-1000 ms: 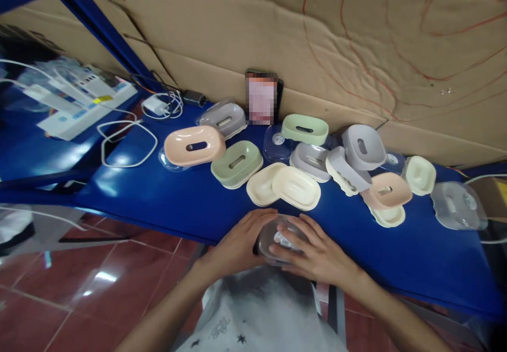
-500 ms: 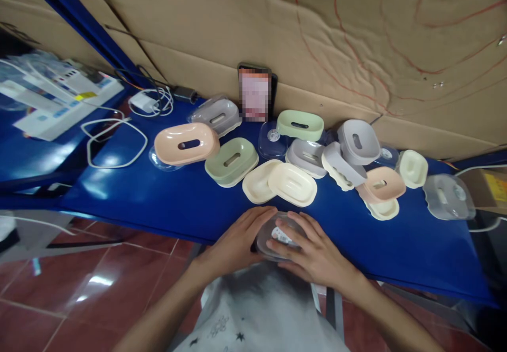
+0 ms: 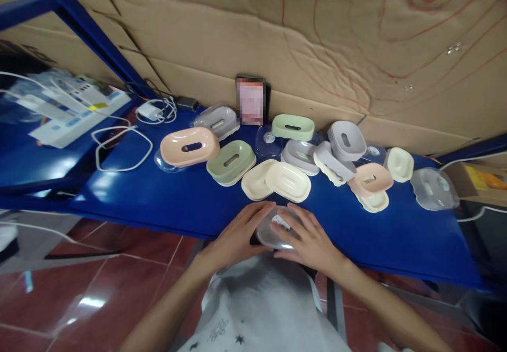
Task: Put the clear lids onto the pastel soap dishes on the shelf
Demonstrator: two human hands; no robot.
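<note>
Close to my body, at the front edge of the blue table [image 3: 190, 204], a clear soap dish lid [image 3: 266, 234] with a white label is held between both hands. My left hand [image 3: 241, 234] is closed on its left side, thumb low at the near edge. From the right, my right hand [image 3: 308, 234] grips it, its fingers lying over the top and the label. Whether a dish sits under the lid, I cannot tell. Just beyond my fingertips lie two cream soap dish trays [image 3: 289, 182], one overlapping the other.
Behind are a green soap dish [image 3: 225, 175], a peach dish [image 3: 178, 146], grey dishes [image 3: 345, 154] and a frosted lid [image 3: 428, 196]. A phone [image 3: 252, 101] leans on the cardboard wall [image 3: 190, 40]. Cables and a power strip [image 3: 59, 132] lie left.
The view has shifted slightly, so the table things sit a little differently in it. Both hands keep their hold on the clear lid, which appears slightly higher in the picture.
</note>
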